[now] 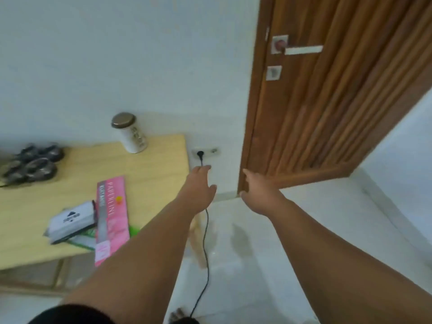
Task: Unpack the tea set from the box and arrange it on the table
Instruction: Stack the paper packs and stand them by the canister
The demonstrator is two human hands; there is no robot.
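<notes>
A light wooden table (152, 178) stands at the left against a white wall. Several dark glass cups (35, 163) sit clustered on its far left part. A white canister with a bronze lid (131, 133) stands at the table's back edge. My left hand (198, 190) reaches forward past the table's right edge, fingers apart and holding nothing. My right hand (259, 190) stretches out beside it over the floor near the door frame, also open and holding nothing. No box shows in this blurred view.
A pink flat package (112, 218) and a white booklet (72, 220) lie at the table's front. A black cable (205, 249) runs from a wall socket (204, 152) down to the white tiled floor. A brown wooden door (327, 101) stands ajar at right.
</notes>
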